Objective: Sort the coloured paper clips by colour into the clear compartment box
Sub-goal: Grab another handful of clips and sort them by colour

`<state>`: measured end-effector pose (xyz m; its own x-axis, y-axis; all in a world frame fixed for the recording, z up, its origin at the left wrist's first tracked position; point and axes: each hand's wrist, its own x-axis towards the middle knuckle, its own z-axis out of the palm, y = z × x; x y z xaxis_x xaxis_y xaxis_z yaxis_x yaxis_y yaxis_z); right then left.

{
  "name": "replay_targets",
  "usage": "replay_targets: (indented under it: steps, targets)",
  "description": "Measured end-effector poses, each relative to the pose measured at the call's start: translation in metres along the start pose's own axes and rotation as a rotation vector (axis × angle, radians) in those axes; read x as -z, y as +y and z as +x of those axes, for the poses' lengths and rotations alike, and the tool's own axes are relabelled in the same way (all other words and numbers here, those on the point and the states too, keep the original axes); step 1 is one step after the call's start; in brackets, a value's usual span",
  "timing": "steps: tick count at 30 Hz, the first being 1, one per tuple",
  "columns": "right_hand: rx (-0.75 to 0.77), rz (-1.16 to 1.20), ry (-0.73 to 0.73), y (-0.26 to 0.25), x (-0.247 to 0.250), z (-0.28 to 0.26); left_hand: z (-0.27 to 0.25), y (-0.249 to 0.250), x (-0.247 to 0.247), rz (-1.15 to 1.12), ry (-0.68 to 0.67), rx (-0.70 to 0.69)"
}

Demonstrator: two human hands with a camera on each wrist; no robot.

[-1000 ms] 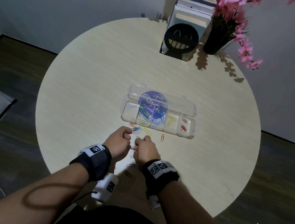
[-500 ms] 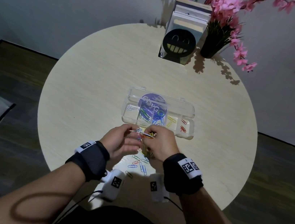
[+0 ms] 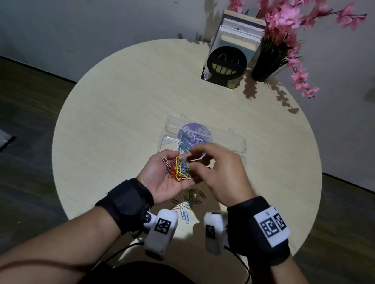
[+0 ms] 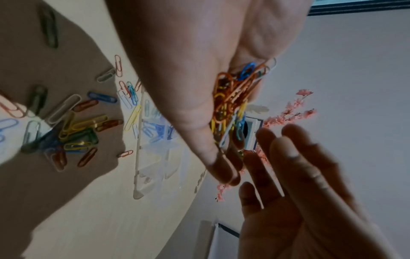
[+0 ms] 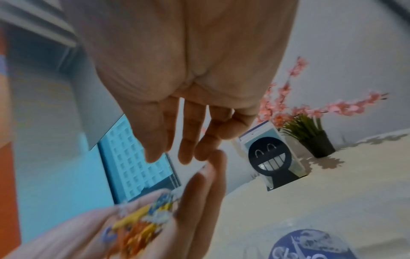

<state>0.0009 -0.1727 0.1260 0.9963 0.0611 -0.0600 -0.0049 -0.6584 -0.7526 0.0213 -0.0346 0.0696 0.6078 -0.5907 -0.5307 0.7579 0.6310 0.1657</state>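
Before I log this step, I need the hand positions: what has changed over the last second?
Both hands rose from the table. The left hand turned palm up and now cups a mixed bunch of paper clips; the right hand lifted beside it, fingers loosely spread, seemingly holding nothing. The compartment box, the loose clips on the table, the bookend and the flower pot stayed put.

The compartment box [image 3: 234, 141] is set near the middle of the round table [image 3: 117, 117]. Loose paper clips [image 3: 189, 198] are scattered between it and the near edge. Books [image 3: 238, 36] and a potted plant [image 3: 265, 66] are placed at the far edge.
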Motion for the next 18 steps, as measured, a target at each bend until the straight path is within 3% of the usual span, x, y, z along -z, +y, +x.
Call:
replay_targets:
  steps: [3,8,12,18]
  targets:
    - [-0.025,-0.045,0.041,-0.001,0.007,0.003,-0.001,-0.002,-0.003,0.002,-0.006,-0.014]
    - [0.002,-0.323,-0.115,-0.020,0.000,-0.002,-0.001,-0.003,-0.004,0.032,0.047,0.017]
    - [-0.049,-0.487,-0.150,-0.028,-0.020,-0.011,0.001,-0.001,-0.001,0.072,0.086,0.007]
    - [-0.168,-0.310,-0.075,-0.021,-0.012,-0.012,0.000,-0.008,-0.002,0.012,0.021,-0.036]
